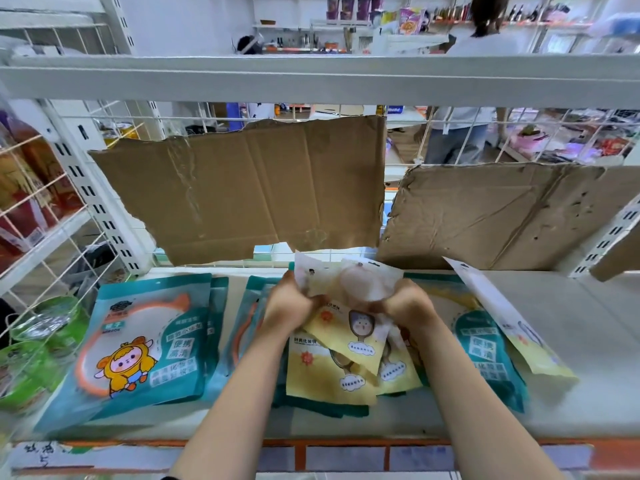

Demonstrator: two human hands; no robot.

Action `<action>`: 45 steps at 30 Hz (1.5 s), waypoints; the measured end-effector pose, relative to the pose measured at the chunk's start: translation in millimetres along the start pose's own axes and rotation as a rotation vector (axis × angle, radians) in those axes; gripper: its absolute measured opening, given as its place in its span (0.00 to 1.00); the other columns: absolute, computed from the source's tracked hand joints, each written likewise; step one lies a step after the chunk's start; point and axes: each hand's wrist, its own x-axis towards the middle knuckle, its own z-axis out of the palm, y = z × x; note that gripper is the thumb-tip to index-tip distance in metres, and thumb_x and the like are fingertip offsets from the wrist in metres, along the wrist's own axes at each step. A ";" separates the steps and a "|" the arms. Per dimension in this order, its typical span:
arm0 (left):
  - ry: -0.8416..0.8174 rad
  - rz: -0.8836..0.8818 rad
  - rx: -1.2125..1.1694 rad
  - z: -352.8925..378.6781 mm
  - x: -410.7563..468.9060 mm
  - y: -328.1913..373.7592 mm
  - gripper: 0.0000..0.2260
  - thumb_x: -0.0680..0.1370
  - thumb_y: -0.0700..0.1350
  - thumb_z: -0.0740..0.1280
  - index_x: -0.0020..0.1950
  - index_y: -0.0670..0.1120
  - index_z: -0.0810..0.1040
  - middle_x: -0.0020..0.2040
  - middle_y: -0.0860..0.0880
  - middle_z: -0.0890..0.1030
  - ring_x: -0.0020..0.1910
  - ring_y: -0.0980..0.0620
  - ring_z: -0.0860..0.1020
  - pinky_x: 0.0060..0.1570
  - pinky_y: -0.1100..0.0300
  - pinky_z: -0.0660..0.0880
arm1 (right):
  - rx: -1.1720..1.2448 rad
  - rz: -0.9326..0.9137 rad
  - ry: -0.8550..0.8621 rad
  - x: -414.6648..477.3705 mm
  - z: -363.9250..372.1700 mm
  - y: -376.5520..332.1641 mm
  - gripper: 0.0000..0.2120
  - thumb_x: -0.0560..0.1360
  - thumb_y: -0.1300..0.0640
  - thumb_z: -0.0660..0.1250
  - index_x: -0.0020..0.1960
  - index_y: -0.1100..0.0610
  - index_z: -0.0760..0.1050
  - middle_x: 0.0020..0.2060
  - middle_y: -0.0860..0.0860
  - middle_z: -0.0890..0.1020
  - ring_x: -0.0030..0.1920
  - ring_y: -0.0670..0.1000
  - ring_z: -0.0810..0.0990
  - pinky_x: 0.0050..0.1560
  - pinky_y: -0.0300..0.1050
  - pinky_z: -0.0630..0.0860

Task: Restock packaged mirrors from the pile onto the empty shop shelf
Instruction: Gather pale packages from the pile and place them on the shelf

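Both our hands curl round one yellow packaged mirror (pixel 349 292). The left hand (pixel 294 303) grips its left edge and the right hand (pixel 405 303) its right edge, just above the pile of yellow packs (pixel 332 375) at mid-shelf. Its long axis runs away from us, the pale header end toward the cardboard sheets (pixel 249 195) lining the back. Open room lies to our right on the white shelf (pixel 588 341), beyond a slanted yellow pack (pixel 502 317). To our left, teal packs (pixel 145 341) lie flat, their lower ends near the front edge.
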 end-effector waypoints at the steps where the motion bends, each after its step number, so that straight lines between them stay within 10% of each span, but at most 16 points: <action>1: -0.002 -0.001 -0.058 -1.3 0.2 -1.4 0.15 0.73 0.48 0.72 0.57 0.47 0.75 0.50 0.49 0.78 0.47 0.50 0.76 0.43 0.60 0.71 | 0.013 0.023 0.015 -0.9 -1.9 -0.5 0.32 0.72 0.45 0.69 0.65 0.66 0.68 0.60 0.58 0.77 0.60 0.57 0.75 0.53 0.42 0.70; 6: 0.019 0.044 -0.301 -18.1 -3.2 -3.8 0.12 0.68 0.44 0.76 0.47 0.52 0.77 0.42 0.54 0.81 0.44 0.52 0.79 0.42 0.60 0.76 | 0.179 0.084 0.126 -4.8 -15.1 -2.5 0.29 0.75 0.47 0.67 0.64 0.69 0.67 0.56 0.62 0.78 0.58 0.61 0.76 0.54 0.48 0.71; 12: -0.011 0.051 -0.504 -37.3 -16.1 -1.2 0.11 0.70 0.44 0.75 0.47 0.53 0.76 0.43 0.54 0.82 0.40 0.56 0.81 0.34 0.64 0.75 | 0.805 0.172 -0.161 -20.1 -17.5 -10.2 0.13 0.73 0.58 0.70 0.53 0.66 0.76 0.34 0.56 0.77 0.25 0.48 0.71 0.22 0.37 0.60; 18: 0.085 -0.015 -0.621 -49.5 -21.1 -9.3 0.05 0.76 0.49 0.68 0.44 0.48 0.78 0.44 0.50 0.83 0.42 0.52 0.80 0.37 0.62 0.75 | 1.196 0.116 -0.155 -22.3 -16.1 -11.4 0.13 0.76 0.62 0.64 0.61 0.58 0.73 0.51 0.59 0.81 0.51 0.59 0.81 0.47 0.51 0.78; 21: 0.104 -0.009 -0.626 -54.9 -22.5 -9.6 0.09 0.78 0.51 0.65 0.42 0.48 0.75 0.42 0.51 0.79 0.40 0.52 0.77 0.35 0.61 0.70 | 1.364 0.099 -0.107 -25.1 -23.3 -15.5 0.11 0.79 0.64 0.58 0.60 0.56 0.72 0.49 0.57 0.81 0.48 0.57 0.81 0.42 0.51 0.79; 28: 0.051 0.012 -0.786 -53.2 -28.0 1.4 0.06 0.76 0.53 0.68 0.46 0.51 0.79 0.45 0.51 0.83 0.49 0.48 0.81 0.49 0.55 0.77 | 1.358 0.074 0.153 -41.5 -38.1 -1.8 0.15 0.77 0.47 0.62 0.59 0.54 0.76 0.53 0.55 0.82 0.53 0.56 0.79 0.50 0.54 0.78; 35: -0.017 0.055 -0.830 -20.2 -46.7 34.0 0.07 0.75 0.52 0.69 0.45 0.50 0.78 0.44 0.47 0.83 0.50 0.42 0.81 0.54 0.44 0.77 | 1.257 0.009 0.379 -71.3 -69.6 36.0 0.08 0.81 0.55 0.58 0.54 0.53 0.74 0.51 0.52 0.81 0.54 0.54 0.79 0.60 0.56 0.75; 40: -0.118 0.124 -0.794 21.7 -64.6 63.6 0.08 0.75 0.53 0.70 0.42 0.49 0.78 0.41 0.48 0.82 0.46 0.44 0.80 0.52 0.44 0.77 | 1.177 0.047 0.557 -98.3 -92.9 78.4 0.10 0.82 0.56 0.56 0.46 0.56 0.73 0.40 0.52 0.78 0.41 0.52 0.76 0.35 0.39 0.77; 45: -0.108 0.220 -0.662 77.4 -83.6 94.5 0.09 0.78 0.50 0.66 0.44 0.45 0.77 0.39 0.47 0.79 0.40 0.48 0.76 0.41 0.56 0.73 | 0.971 0.172 0.743 -117.0 -111.1 135.1 0.15 0.80 0.55 0.59 0.36 0.56 0.73 0.36 0.52 0.75 0.41 0.50 0.73 0.43 0.47 0.70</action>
